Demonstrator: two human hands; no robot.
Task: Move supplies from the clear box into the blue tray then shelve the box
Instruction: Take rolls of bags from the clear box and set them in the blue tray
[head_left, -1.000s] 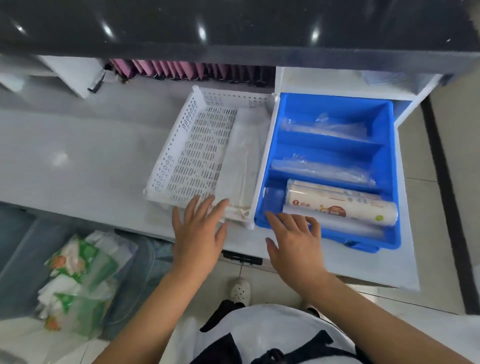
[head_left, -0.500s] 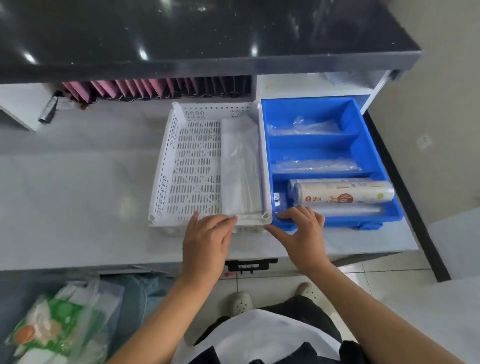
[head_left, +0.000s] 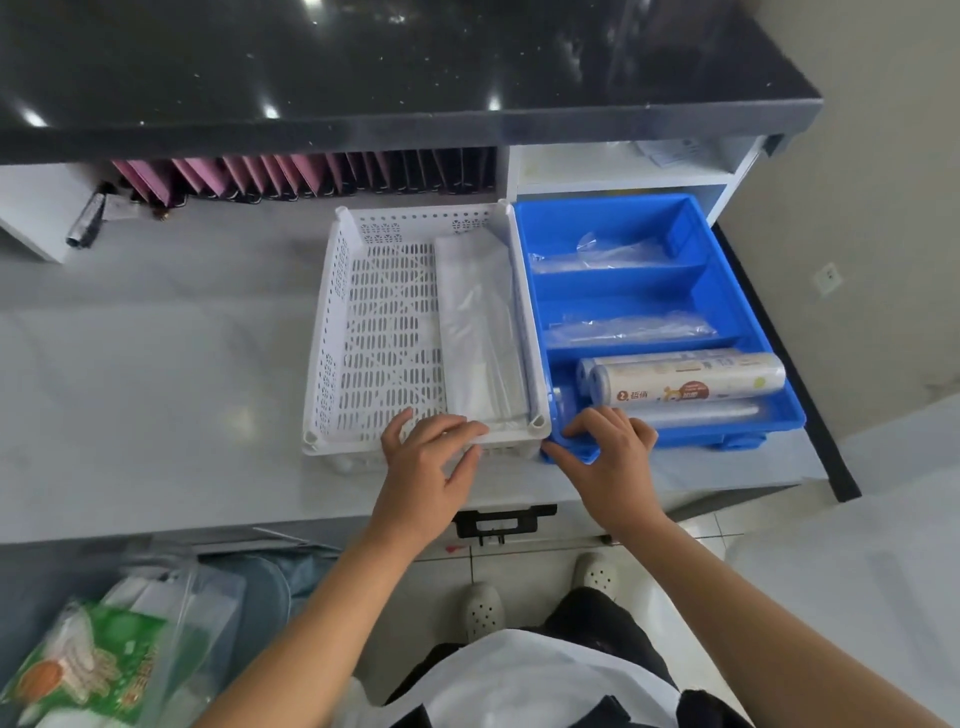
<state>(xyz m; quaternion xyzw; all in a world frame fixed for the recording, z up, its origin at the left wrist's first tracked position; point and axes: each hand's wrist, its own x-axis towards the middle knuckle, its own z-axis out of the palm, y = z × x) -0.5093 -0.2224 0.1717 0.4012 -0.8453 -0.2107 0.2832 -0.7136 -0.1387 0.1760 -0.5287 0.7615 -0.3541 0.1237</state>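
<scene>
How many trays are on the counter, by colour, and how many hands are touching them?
White trays: 1, the white tray
Blue trays: 1, the blue tray
Hands: 2, the left hand on the white tray's near rim, the right hand on the blue tray's near corner
Total: 4

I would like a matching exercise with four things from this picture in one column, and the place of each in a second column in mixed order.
Things:
1. printed roll
2. white basket
3. left hand
4. right hand

Places:
A. on the near rim of the blue tray
B. in the nearest compartment of the blue tray
C. on the near rim of the white basket
D. on the counter, touching the tray's left side

Pairs: 1-B, 2-D, 3-C, 4-A
</scene>
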